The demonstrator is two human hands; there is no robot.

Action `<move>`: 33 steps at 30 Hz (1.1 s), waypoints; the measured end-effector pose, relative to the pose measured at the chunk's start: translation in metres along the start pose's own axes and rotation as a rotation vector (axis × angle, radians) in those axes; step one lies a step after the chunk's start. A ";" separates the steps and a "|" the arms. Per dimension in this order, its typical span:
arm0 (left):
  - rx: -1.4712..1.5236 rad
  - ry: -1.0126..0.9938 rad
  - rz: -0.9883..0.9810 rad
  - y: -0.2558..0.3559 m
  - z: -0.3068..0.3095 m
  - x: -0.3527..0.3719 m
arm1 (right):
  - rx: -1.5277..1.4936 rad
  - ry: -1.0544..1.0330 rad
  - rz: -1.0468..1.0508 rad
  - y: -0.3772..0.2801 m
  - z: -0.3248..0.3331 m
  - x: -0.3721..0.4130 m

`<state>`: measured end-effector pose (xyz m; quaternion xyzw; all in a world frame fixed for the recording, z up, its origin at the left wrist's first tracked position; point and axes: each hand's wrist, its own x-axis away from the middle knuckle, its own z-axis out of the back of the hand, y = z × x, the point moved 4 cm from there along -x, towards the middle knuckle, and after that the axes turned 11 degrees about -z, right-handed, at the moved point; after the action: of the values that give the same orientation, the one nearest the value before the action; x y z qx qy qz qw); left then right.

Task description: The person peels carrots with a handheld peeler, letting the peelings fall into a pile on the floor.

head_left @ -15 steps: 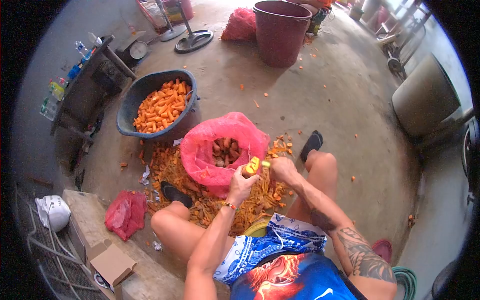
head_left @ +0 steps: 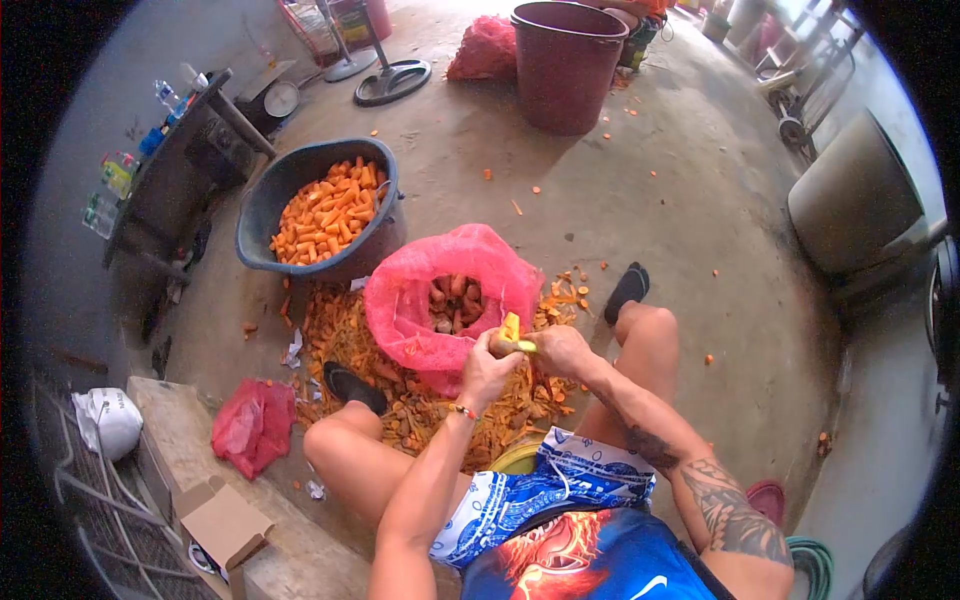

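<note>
In front of me, my left hand [head_left: 487, 366] is closed around a partly peeled carrot [head_left: 512, 325], its bright end pointing up. My right hand [head_left: 563, 352] grips a yellow-green peeler [head_left: 525, 346], which lies against the carrot; its blade is too small to make out. Just beyond both hands stands an open pink mesh sack [head_left: 400, 335] with unpeeled, brownish carrots [head_left: 456, 300] inside. Peelings [head_left: 420, 415] cover the floor beneath my hands and between my feet.
A dark tub [head_left: 258, 245] full of peeled carrots [head_left: 330, 215] stands beyond the sack on the left. Farther off are a maroon bin [head_left: 568, 75] and a red mesh sack [head_left: 483, 50]. An opened cardboard box [head_left: 228, 520] and a crumpled mesh bag [head_left: 252, 428] lie at left.
The peeler in my right hand has come left and down onto the carrot. My left hand has tilted the carrot more upright. The view has shifted slightly.
</note>
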<state>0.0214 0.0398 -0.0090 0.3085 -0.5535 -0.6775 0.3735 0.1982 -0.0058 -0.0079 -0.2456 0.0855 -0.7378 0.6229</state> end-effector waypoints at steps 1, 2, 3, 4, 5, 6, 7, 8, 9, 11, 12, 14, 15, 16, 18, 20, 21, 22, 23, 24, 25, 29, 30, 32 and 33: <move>0.026 0.015 -0.018 -0.003 -0.002 0.002 | 0.051 -0.057 -0.156 0.010 0.003 -0.007; 0.051 0.025 -0.031 -0.006 -0.004 0.006 | 0.097 -0.117 -0.315 0.018 0.004 -0.008; 0.076 0.037 -0.053 -0.008 -0.006 0.006 | 0.119 -0.025 -0.271 0.037 0.005 -0.009; 0.088 0.042 -0.065 0.000 -0.008 0.004 | 0.131 0.002 -0.352 0.047 0.012 -0.009; 0.098 0.048 -0.071 0.007 -0.008 0.006 | 0.104 0.002 -0.378 0.053 0.016 -0.011; 0.104 0.059 -0.078 0.015 -0.005 0.009 | 0.074 0.004 -0.397 0.055 0.018 -0.013; 0.105 0.069 -0.075 0.022 0.000 0.010 | 0.052 0.030 -0.350 0.051 0.017 -0.013; 0.143 0.081 -0.071 0.014 0.002 0.010 | 0.033 0.056 -0.301 0.049 0.015 -0.011; 0.185 0.092 -0.068 0.006 0.002 0.006 | 0.018 0.083 -0.254 0.048 0.014 -0.008; 0.215 0.107 -0.067 -0.009 0.000 0.006 | -0.057 0.065 -0.104 0.041 0.007 -0.006; 0.198 0.109 -0.068 -0.007 0.000 0.006 | -0.100 0.055 -0.032 0.034 0.004 -0.003; 0.179 0.098 -0.051 -0.004 0.000 0.006 | -0.083 0.030 0.063 0.019 -0.003 0.004; 0.178 0.088 -0.034 0.002 0.000 0.007 | -0.088 0.005 0.089 0.011 -0.002 0.010; 0.176 0.078 -0.016 0.007 0.000 0.007 | -0.094 -0.019 0.115 0.003 -0.002 0.014; 0.226 0.071 -0.019 0.007 -0.002 0.006 | -0.041 0.002 0.117 -0.005 -0.002 0.014; 0.234 0.069 -0.024 0.006 -0.004 0.007 | -0.015 -0.045 0.055 -0.007 0.009 0.014; 0.219 0.075 -0.026 0.008 -0.004 0.007 | 0.040 -0.039 -0.005 0.000 0.010 0.009; 0.204 0.083 -0.027 0.010 -0.004 0.008 | 0.095 -0.034 -0.065 0.007 0.010 0.002; 0.211 0.068 -0.024 0.011 -0.005 0.010 | 0.145 -0.033 -0.129 0.015 0.008 -0.002; 0.219 0.058 -0.021 0.014 -0.003 0.011 | 0.039 0.028 -0.277 0.026 0.010 -0.004; 0.225 0.049 -0.023 0.018 -0.002 0.011 | 0.061 0.037 -0.274 0.034 0.013 -0.005; 0.245 0.080 -0.013 0.025 0.006 0.011 | 0.070 0.071 -0.233 0.046 0.011 -0.012; 0.221 0.084 -0.035 0.021 0.007 0.009 | 0.021 0.056 -0.159 0.040 0.013 -0.009; 0.195 0.082 -0.055 0.014 0.007 0.007 | -0.078 0.025 -0.010 0.022 0.012 0.003; 0.193 0.075 -0.050 0.016 0.006 0.006 | -0.036 -0.022 0.001 0.015 0.006 0.003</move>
<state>0.0157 0.0366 0.0077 0.3821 -0.5940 -0.6180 0.3454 0.2138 -0.0109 -0.0084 -0.2648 0.0919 -0.7332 0.6196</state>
